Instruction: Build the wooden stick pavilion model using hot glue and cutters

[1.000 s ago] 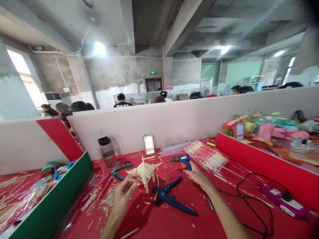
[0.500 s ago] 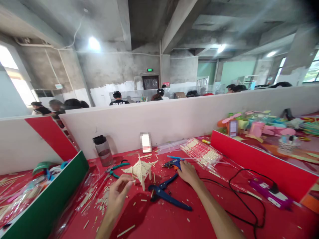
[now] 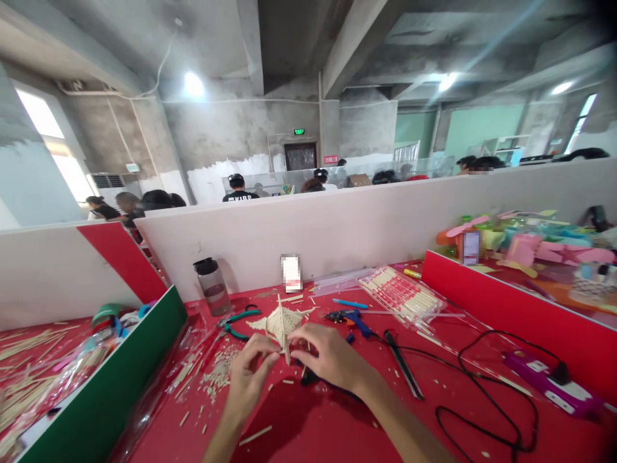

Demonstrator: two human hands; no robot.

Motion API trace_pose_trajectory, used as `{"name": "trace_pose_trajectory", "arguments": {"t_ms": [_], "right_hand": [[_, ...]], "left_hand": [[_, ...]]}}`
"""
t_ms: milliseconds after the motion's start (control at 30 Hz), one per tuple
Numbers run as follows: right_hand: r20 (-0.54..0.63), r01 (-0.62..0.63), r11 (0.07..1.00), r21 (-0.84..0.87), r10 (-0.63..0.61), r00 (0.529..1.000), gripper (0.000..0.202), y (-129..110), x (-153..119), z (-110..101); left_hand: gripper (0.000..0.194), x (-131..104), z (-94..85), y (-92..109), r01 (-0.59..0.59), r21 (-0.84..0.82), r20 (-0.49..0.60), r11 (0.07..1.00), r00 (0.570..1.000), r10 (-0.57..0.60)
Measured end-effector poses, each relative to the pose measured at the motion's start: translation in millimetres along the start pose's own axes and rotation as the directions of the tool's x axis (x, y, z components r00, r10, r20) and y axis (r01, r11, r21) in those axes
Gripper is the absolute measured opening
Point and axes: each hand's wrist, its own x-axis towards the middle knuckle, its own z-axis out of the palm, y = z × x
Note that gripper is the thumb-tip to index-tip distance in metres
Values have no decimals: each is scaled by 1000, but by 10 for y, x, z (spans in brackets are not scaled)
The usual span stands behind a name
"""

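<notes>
A small model built of pale wooden sticks [image 3: 281, 319], with a pointed, flared roof and legs, stands on the red table. At its lower left, my left hand [image 3: 251, 366] pinches what looks like a short wooden stick by the fingertips. Curled around the model's front right side, my right hand [image 3: 332, 360] has its thumb and finger on it; the exact contact is hidden. Behind the right hand lies a blue glue gun [image 3: 355, 319]. The blue-handled cutter [image 3: 308, 376] is mostly covered by that hand. Teal-handled pliers [image 3: 237, 331] rest left of the model.
Stick scraps [image 3: 219, 373] litter the left side. A water bottle [image 3: 212, 287], a phone [image 3: 291, 273] and bundled sticks [image 3: 402, 292] stand or lie toward the back. To the right are a black long-bodied tool [image 3: 403, 364], a cable and a purple power strip [image 3: 552, 381]. Low dividers flank the space.
My right hand has let go of the glue gun and moved left to the model. My left hand has come closer to the model's front. The view has shifted slightly.
</notes>
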Motion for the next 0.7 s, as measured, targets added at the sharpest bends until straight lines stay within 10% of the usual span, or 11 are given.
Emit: {"name": "trace_pose_trajectory", "arguments": {"t_ms": [700], "right_hand": [[-154, 49, 988, -149, -72, 985, 6, 133, -77, 366]], "left_hand": [[17, -28, 91, 20, 124, 0, -11, 992, 992, -124]]}}
